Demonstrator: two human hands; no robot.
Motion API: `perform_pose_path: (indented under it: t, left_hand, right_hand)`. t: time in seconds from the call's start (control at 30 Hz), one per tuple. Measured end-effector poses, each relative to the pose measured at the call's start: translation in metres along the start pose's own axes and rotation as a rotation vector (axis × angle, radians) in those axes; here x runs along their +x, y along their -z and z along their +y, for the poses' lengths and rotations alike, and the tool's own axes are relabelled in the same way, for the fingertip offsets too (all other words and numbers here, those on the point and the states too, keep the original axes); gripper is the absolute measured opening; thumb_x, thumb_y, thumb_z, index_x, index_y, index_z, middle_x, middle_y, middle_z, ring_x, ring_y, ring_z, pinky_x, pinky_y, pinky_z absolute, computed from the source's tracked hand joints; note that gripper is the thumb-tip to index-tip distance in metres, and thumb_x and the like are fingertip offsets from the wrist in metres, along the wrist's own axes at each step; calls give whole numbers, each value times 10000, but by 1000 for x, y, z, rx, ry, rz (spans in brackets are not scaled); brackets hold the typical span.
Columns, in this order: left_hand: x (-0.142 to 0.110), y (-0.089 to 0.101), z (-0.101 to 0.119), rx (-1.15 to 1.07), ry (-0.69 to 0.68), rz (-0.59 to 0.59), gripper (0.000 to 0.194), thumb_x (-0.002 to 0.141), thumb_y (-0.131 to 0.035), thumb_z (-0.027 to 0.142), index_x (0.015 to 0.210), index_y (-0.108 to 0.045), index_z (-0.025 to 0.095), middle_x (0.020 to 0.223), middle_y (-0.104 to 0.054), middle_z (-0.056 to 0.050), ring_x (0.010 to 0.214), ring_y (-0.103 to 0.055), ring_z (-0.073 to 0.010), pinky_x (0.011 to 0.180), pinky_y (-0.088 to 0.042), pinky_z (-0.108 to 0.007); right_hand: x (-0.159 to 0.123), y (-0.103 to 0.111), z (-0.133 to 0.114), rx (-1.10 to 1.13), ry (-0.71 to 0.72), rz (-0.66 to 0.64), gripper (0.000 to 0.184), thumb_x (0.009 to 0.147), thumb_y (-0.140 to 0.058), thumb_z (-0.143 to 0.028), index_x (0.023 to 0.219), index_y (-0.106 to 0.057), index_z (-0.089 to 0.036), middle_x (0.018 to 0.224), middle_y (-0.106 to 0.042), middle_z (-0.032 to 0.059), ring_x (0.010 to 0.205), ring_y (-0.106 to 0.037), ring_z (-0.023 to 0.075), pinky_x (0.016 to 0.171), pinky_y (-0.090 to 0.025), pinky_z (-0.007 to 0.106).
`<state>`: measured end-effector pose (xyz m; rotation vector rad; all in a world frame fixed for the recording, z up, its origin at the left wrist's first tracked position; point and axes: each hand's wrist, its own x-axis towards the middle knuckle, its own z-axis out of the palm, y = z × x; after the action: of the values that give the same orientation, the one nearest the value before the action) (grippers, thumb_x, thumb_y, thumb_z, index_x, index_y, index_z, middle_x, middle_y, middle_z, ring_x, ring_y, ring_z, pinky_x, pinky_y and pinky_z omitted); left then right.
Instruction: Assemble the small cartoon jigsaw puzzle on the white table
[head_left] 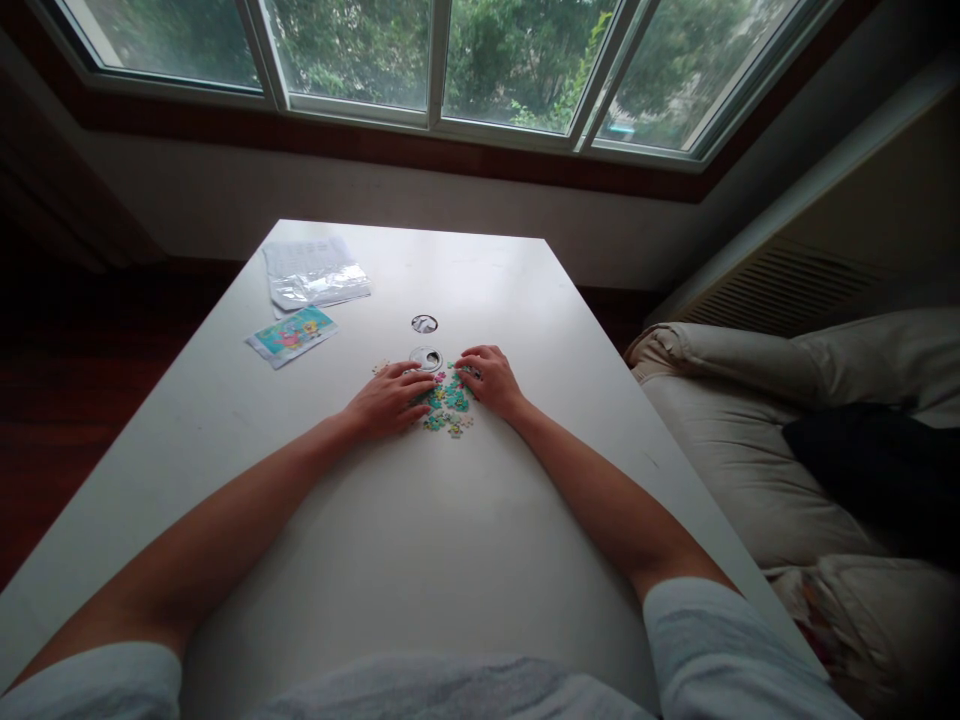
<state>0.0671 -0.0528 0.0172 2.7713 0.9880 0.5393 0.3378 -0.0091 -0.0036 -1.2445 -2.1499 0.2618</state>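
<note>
A loose pile of small jigsaw puzzle pieces (pixel 454 400), mostly teal with bits of pink and yellow, lies on the white table (pixel 420 560). My left hand (pixel 388 402) rests at the pile's left side, palm down, its fingers spread and touching pieces. At the upper right of the pile is my right hand (pixel 489 380), fingers curved and apart over the pieces. Neither hand lifts anything that I can see; the pieces under the fingertips are partly hidden. Just beyond the pile sits a round, silvery tin part (pixel 424 358), with a second round disc (pixel 424 324) farther back.
A colourful cartoon picture card (pixel 294 336) lies left of the hands, and behind it a clear plastic bag with paper (pixel 316 272). A beige sofa (pixel 720 440) with a dark cloth (pixel 870 470) stands at the right. Windows (pixel 510 60) line the far wall.
</note>
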Motion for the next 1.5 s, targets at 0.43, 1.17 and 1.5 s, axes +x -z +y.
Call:
perform_pose_path:
  t: [0.43,1.17,1.5]
  left_hand:
    - [0,-1,-1,-8,-11,6,468,1010,-503,438,1440,-566,261,1449,-597,-70,1424,-425,-303,1189,-359,-518]
    - [-1,-2,-2,-1,-6,6,458,1015,-500,445,1420,-581,248,1449,-596,-73,1420,-429,-308,1191,-358,-513]
    - [0,-1,0,-4,-7,7,459,1017,-496,445,1422,-581,246,1446,-599,-73,1417,-433,-303,1186,-365,-512]
  right_hand:
    - [0,5,4,-82,-157,12,150,840,-729,-300,982,-754,-257,1129,-673,81,1122,-549,294,1019,-448,466]
    - [3,2,-1,-56,-161,-18,84,849,-718,-270,927,-740,-248,1155,-679,67,1119,-571,281,1033,-438,455]
    - [1,3,3,-99,-191,62,110,898,-663,-290,960,-740,-243,1128,-683,87,1104,-568,292,1006,-437,466]
